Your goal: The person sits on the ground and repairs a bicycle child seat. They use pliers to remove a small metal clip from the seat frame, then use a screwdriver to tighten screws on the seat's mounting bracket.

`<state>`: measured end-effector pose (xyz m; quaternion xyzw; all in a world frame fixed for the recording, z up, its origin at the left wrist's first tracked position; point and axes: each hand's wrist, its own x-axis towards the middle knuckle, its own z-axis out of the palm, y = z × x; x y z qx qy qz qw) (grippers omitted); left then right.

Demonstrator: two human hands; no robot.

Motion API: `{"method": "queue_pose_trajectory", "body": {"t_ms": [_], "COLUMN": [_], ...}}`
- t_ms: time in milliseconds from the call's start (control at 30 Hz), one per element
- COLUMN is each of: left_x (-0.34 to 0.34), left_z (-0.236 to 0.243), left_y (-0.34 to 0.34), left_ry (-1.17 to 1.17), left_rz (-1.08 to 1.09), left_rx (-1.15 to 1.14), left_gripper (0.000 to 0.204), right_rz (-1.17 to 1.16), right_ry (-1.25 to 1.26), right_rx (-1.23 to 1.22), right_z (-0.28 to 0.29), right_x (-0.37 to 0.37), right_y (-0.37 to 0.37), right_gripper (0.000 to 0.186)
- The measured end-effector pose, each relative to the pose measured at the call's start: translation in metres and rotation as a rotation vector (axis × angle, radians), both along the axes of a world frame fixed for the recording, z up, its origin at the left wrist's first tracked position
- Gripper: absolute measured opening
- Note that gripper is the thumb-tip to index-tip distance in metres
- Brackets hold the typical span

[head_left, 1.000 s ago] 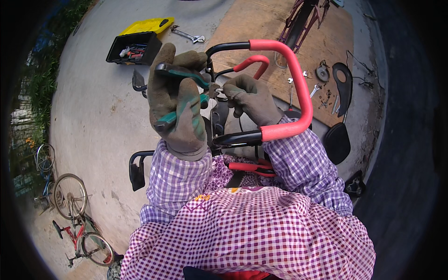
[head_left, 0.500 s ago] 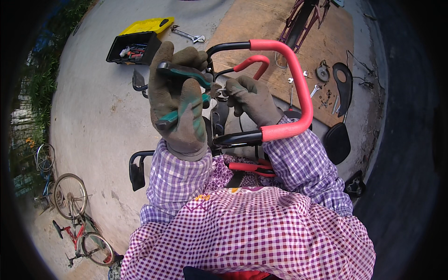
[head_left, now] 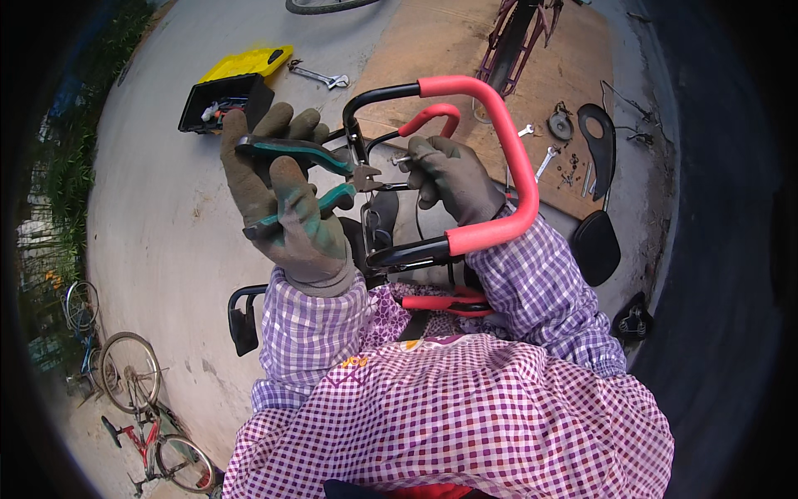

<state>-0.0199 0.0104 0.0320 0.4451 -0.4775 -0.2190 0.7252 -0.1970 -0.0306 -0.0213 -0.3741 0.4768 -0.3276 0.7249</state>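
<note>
In my gloved left hand is a pair of pliers with green-and-black handles, spread apart in the palm. Their jaws point right, a short gap from my right hand. My gloved right hand pinches a small metal piece, perhaps a bolt; its far end is hidden by the fingers. Around and below the hands stands a black tubular frame with a red foam-covered bar, which arches over my right forearm. A smaller red padded bar shows behind it.
A black toolbox with a yellow lid lies open at the far left, an adjustable wrench beside it. On the plywood board are a purple bicycle frame, wrenches and small parts. Bicycles rest at the lower left.
My left hand has drawn left with the pliers, and their jaws have come away from the small metal piece. My right hand still pinches it. The whole view has shifted slightly.
</note>
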Motion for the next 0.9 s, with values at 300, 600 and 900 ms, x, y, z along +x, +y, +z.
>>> {"method": "queue_pose_trajectory", "body": {"t_ms": [300,600,900], "left_x": [-0.006,-0.006,-0.01], "left_z": [0.018,0.02,0.025], "left_y": [0.0,-0.001,-0.001], "left_ry": [0.013,-0.002,-0.024], "left_rz": [-0.041,-0.166,-0.246], "left_rx": [0.166,0.336,0.382], "left_gripper": [0.054,0.047,0.043], "right_rz": [-0.359,-1.047,-1.098], "right_ry": [0.29,0.265,0.395], "right_rx": [0.034,0.732,0.645], "right_z": [-0.067,-0.251,-0.247], "right_x": [-0.183,-0.31,-0.322], "right_y": [0.007,0.047,0.005], "right_gripper": [0.028,0.014,0.025]}}
